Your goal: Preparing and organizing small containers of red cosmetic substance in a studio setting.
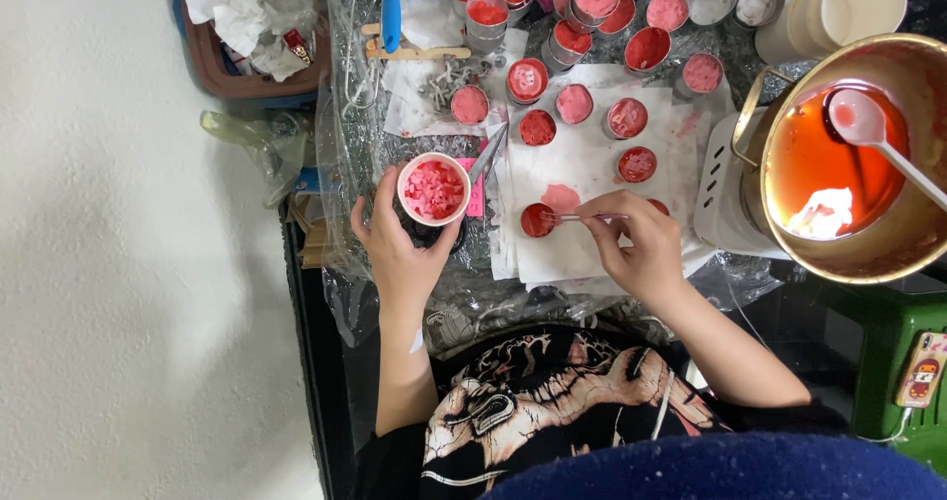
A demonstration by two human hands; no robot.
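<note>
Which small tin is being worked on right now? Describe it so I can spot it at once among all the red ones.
Start at the big metal pot of orange-red liquid on the right, then move left across the white paper sheet. The small round tin sits at the sheet's near left edge, beside the paper cup of pink chunks in the left hand. Unlike its neighbours, the right hand pokes a thin stick into it.

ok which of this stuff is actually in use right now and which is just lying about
In use:
left hand holding the paper cup of pink chunks
right hand holding a thin tool over the small red-filled tin

Lying about:
pot of red liquid with white ladle
other filled tins
blue-handled tool
tray of crumpled tissue
phone
</note>
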